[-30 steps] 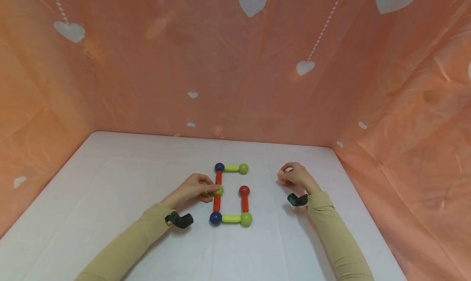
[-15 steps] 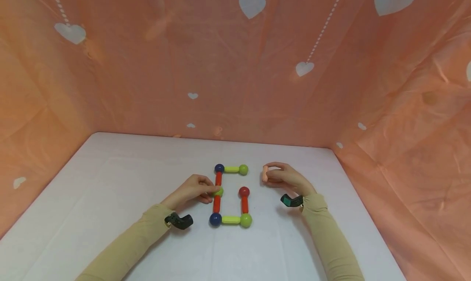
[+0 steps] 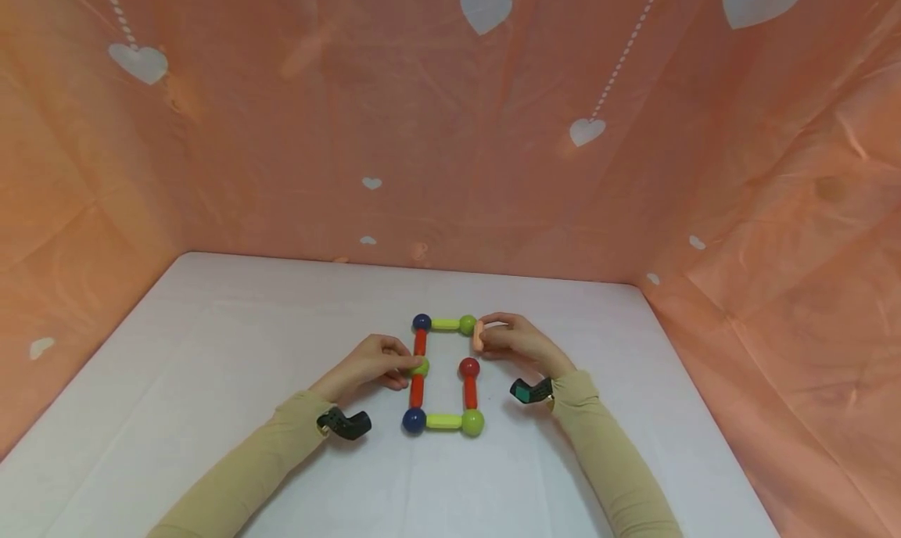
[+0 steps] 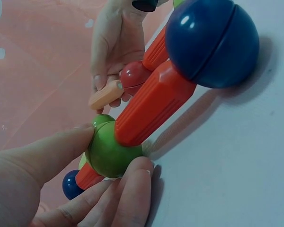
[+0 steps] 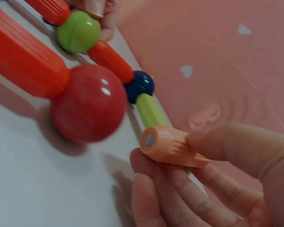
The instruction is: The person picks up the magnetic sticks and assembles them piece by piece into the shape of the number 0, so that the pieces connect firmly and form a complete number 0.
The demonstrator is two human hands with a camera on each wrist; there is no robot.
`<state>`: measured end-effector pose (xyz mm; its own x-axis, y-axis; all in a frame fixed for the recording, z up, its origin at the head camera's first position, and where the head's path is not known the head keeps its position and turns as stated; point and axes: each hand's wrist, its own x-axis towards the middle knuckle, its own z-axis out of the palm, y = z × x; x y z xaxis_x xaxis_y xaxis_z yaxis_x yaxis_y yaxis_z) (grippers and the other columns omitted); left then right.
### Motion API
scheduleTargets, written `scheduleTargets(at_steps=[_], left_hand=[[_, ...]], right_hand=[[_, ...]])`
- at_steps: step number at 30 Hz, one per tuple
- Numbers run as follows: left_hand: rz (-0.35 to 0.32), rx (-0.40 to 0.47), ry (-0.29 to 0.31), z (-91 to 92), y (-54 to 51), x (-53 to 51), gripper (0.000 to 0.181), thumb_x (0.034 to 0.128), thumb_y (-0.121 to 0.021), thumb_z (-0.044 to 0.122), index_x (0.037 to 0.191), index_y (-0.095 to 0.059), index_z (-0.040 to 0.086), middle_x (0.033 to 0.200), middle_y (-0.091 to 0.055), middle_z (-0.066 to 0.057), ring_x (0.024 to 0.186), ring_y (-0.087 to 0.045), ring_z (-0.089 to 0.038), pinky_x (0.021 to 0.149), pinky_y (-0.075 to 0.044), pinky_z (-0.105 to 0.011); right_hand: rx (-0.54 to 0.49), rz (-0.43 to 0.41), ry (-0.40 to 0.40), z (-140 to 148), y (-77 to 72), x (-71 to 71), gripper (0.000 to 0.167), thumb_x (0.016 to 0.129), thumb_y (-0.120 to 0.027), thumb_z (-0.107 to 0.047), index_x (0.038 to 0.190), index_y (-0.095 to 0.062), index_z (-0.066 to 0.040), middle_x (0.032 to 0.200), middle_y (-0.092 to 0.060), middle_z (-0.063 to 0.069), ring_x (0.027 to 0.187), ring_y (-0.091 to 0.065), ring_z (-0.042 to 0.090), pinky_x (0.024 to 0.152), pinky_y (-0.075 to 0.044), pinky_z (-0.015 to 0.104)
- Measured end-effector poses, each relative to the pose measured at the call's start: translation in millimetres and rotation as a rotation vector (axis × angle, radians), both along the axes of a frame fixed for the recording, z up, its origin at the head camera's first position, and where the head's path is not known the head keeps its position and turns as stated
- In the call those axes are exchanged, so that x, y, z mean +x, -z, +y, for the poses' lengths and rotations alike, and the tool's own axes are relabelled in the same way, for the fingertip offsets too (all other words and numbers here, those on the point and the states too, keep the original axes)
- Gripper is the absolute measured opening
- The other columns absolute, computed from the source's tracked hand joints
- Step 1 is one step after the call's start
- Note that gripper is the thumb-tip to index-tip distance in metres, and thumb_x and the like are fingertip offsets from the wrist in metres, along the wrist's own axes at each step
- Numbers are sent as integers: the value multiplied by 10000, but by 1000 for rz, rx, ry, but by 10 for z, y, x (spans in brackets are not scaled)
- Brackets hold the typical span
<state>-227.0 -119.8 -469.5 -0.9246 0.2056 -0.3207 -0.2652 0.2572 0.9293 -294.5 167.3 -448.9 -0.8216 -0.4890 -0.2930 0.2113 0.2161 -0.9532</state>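
A frame of magnetic rods and balls lies on the white table. My left hand (image 3: 376,362) pinches the green ball (image 4: 109,149) midway along its left side, between thumb and fingers. An orange magnetic rod (image 5: 173,146) is pinched in my right hand (image 3: 517,341), its silver magnet end facing the red ball (image 5: 89,103). In the head view the rod stands in the gap between the far-right green ball (image 3: 468,324) and the red ball. Whether it touches either ball I cannot tell. Red rods (image 3: 417,391) and yellow-green rods (image 3: 443,421) link the other balls.
Blue balls (image 3: 414,421) form the frame's left corners, and another green ball (image 3: 472,422) its near-right corner. The white table (image 3: 211,350) extends around it. A peach cloth (image 3: 394,116) with heart prints hangs behind and at the sides.
My right hand has moved left, carrying the orange rod from the right of the table to the frame's right side. My left hand keeps holding the green ball in place.
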Motion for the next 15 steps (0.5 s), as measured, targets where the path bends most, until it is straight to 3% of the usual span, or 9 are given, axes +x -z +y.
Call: scheduleTargets(at_steps=[9,15], left_hand=[[6,-3,-1,7,17,-18,365,803,-786,283,976,-638,-2,826,-667,-110,627,-648,-188,610,-572,-301],[0,-9,-9,-2,26,-17,357,797,-791,288,960,-643,7,820,-666,-109,622,-647,-191,607,-571,-304]], right_hand=[[39,35,-34,-152,4,65,413,926,-628,-123,1283,-486,30,1062,-636,180,889,-649,237,845,-540,359],[61,21,17,-223,-8,117,420,908,-658,-148,1250,-497,34,1042,-637,167,846,-655,215,809,-552,332]])
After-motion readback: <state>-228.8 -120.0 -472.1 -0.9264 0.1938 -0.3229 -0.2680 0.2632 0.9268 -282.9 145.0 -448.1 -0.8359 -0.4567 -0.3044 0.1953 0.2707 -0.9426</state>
